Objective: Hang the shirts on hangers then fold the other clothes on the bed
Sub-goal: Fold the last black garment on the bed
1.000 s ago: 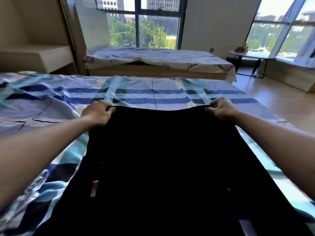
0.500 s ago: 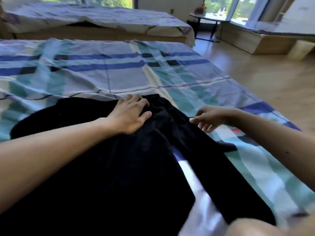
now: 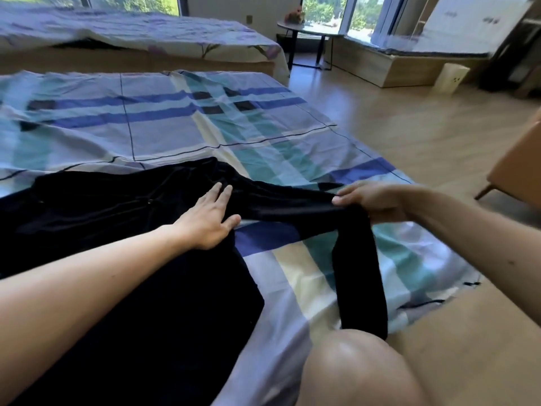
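On bed (image 3: 263, 136), left hand (image 3: 209, 218) presses garment (image 3: 102, 206), right hand (image 3: 377, 200) pinches it.

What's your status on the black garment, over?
Left hand flat on black garment. Right hand pinching its sleeve, held off bed. Knee near sleeve end.

The garment (image 3: 140, 288) across the lower left and middle of the frame is plain black all over. The bed sheet (image 3: 164, 133) under it is a large check of pale lilac, royal blue, teal and cream bands. It has small black squares where the blue bands cross the teal, and thin dark lines run through it. In the upper left, the cover (image 3: 175, 36) is white with purple flowers and green stems, the floor (image 3: 409, 121) on the right is light honey-coloured wood, and the chair (image 3: 518, 168) at the right edge is tan.
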The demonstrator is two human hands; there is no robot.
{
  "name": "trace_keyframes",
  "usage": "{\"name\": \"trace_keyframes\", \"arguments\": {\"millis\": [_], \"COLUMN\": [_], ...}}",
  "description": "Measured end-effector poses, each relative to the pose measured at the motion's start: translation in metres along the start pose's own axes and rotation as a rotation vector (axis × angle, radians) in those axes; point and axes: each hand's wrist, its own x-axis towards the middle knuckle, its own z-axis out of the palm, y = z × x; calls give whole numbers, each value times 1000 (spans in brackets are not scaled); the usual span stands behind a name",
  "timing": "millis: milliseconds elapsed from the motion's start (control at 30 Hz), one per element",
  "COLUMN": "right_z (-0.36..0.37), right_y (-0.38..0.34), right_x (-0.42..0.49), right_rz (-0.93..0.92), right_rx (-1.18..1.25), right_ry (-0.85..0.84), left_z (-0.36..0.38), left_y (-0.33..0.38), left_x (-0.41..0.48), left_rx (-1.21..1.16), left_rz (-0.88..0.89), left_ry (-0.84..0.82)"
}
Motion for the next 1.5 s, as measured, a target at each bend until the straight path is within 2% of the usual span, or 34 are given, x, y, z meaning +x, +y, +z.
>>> {"name": "trace_keyframes", "arguments": {"millis": [133,200,267,367,533,633,733,900,967,1067,1100,1200,1267,1333,1400,1467,1500], "right_z": [-50,-60,-58,-51,-49,-47,-58,-95,-114,-135,-138,-135,-133,-131,-135,-134,-131], "right_y": [-16,-9,17,61,89,81,65,41,43,60,68,93,108,114,113,101,88], "right_x": [6,14,21,21,15,14,10,-1,-2,-2,-3,-5,-5,-6,-8,-14,-16], "right_rz": [-155,-212,-164,9,136,79,-48,-184,-161,-105,-59,153,239,221,128,25,-16], "right_rx": [132,168,74,-143,-215,13,345,430,328,-81,-176,-380,-531,-544,-479,-352,-265], "right_ry": [329,400,352,283,213,144,190,350,425,525,487,226,140,196,310,392,380], "left_z": [4,8,11,12,15,19,20,17,15,16,16,17,16,15,14,12,9], "left_y": [-3,-4,-4,-3,-1,1,2,1,1,1,1,1,2,3,5,9,12], "left_x": [0,0,0,1,1,4,7,5,4,2,2,1,1,2,4,6,6], "left_rx": [52,91,131,161,207,231,234,230,235,238,239,245,250,251,247,221,186], "left_rz": [-10,-19,-33,-42,-50,-64,-81,-68,-63,-60,-59,-54,-60,-67,-78,-102,-128], "left_ry": [-52,-66,-76,-77,-68,-46,-38,-41,-46,-45,-43,-38,-45,-47,-46,-41,-29]}}
